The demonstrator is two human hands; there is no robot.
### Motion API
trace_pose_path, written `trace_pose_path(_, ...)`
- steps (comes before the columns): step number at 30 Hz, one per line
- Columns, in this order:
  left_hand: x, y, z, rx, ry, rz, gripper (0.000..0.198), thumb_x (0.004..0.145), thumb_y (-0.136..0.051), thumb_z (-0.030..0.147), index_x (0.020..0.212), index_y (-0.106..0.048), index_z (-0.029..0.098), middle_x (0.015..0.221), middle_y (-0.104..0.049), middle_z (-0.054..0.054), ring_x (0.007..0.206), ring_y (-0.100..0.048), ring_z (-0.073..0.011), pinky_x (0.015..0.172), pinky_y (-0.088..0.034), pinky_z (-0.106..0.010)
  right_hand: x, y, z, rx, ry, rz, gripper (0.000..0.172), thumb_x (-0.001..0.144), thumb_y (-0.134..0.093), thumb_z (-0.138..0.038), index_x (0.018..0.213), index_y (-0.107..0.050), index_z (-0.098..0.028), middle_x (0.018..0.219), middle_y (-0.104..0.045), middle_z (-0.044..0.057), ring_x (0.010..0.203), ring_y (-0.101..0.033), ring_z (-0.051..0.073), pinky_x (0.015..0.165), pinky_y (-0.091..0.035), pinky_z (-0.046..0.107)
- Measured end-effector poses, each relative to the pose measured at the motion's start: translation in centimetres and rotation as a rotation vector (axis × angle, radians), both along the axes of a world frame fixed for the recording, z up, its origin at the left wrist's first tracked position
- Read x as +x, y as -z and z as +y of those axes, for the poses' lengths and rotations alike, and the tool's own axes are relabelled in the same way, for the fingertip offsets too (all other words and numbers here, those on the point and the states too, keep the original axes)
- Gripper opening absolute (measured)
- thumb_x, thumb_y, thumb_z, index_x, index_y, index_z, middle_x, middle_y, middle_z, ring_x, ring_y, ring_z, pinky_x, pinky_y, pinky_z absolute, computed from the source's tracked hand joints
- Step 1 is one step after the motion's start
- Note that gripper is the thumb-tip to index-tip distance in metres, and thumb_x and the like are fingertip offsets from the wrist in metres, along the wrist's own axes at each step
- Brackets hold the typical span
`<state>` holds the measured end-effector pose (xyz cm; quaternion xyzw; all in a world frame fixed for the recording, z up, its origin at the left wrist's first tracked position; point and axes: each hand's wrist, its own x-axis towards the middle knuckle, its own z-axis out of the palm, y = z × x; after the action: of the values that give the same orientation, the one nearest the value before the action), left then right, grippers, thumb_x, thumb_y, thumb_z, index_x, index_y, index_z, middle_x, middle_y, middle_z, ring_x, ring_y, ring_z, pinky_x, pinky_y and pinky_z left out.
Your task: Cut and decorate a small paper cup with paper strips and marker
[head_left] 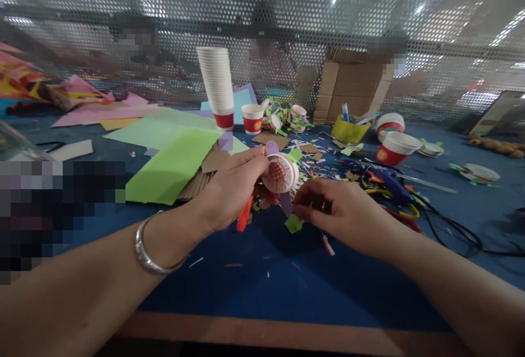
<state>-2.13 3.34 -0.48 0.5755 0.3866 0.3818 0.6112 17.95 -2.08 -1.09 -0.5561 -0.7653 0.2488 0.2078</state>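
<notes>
My left hand [241, 182] is closed around a small paper-cup turtle [281, 173], above the blue table. Its white round face carries a red criss-cross drawing, with a purple round tab [271, 147] on top and a green tab beside it. A purple paper strip [286, 204] hangs below the turtle. Just right of it, my right hand [340, 206] has curled fingers, thumb and forefinger nearly together by the strip; what they pinch, if anything, is hidden. A green paper piece [293, 224] shows under the fingertips. An orange-red strip [245, 216] sticks out below my left hand.
Behind are a tall cup stack [216, 83], a single cup [252, 119] and a pile of paper-cup turtles [287, 118]. Coloured sheets [172, 165] lie left. Paper scraps spread centrally. At right lie a blue glue gun [391, 182], its black cord, a yellow holder [350, 129] and cups.
</notes>
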Motion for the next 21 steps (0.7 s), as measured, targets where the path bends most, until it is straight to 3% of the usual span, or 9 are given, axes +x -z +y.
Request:
trace_pose_path(8,-0.06,0.26,0.03,0.025,0.046,-0.031,0.013,0.083,-0.052,0.024,0.072,-0.056,0.019,0.063,-0.061,0.001,0.052,-0.06,-0.0126,0.051,-0.051,-0.023,-0.78,-0.04,-0.12,-0.019,-0.07,-0.133,0.001,0.089,-0.068,-0.02,0.088,-0.068,-0.02,0.067,-0.065,-0.004,0.054,-0.055,0.01,0.057,-0.038,0.026)
trace_pose_path(14,-0.11,0.29,0.06,0.023,0.049,-0.035,0.012,0.083,-0.053,0.023,0.072,-0.057,0.019,0.062,-0.062,0.001,0.051,-0.06,-0.0122,0.048,-0.048,-0.022,-0.87,0.14,-0.19,-0.069,-0.089,-0.103,0.008,0.089,-0.065,-0.017,0.094,-0.07,-0.02,0.08,-0.069,-0.003,0.052,-0.057,0.008,0.056,-0.04,0.025)
trace_pose_path(21,-0.09,0.31,0.01,0.023,0.048,-0.044,0.012,0.081,-0.052,0.02,0.069,-0.053,0.019,0.065,-0.06,0.0,0.054,-0.059,-0.0122,0.051,-0.051,-0.023,-0.81,-0.06,-0.26,-0.012,-0.113,-0.093,0.016,0.087,-0.064,-0.008,0.094,-0.072,-0.021,0.094,-0.074,-0.001,0.08,-0.066,0.014,0.072,-0.045,0.025)
